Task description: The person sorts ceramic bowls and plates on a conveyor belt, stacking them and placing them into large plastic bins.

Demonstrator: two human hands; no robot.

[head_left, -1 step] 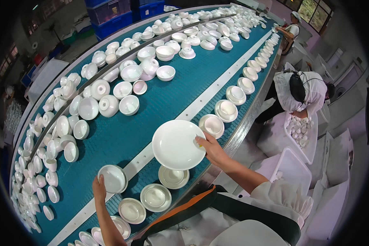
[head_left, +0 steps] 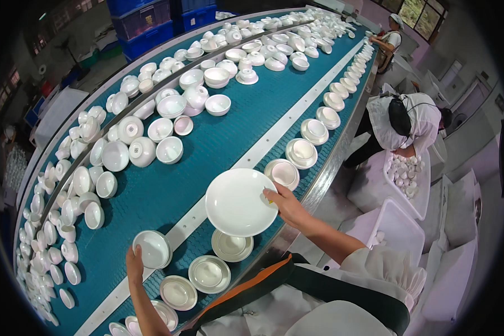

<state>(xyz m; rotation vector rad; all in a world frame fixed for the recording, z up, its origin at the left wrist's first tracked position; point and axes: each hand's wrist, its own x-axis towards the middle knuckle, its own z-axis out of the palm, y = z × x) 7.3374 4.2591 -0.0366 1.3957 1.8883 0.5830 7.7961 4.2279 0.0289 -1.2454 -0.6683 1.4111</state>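
Over the teal conveyor [head_left: 229, 131] in front of me, the person's right hand [head_left: 288, 206] pinches a broad white plate [head_left: 241, 203] by its right edge, thumb on its face. The left hand [head_left: 133, 265] grips a white bowl [head_left: 152, 249] by its left rim, near the pale strip [head_left: 192, 220]; stacked dishes [head_left: 302, 153] line the near lane.

plate [head_left: 241, 203]: smooth, glossy (ceramic-looking) | belt [head_left: 235, 131]: matt, textured | conveyor edge [head_left: 320, 189]: shiny metal | crate [head_left: 145, 41]: plastic
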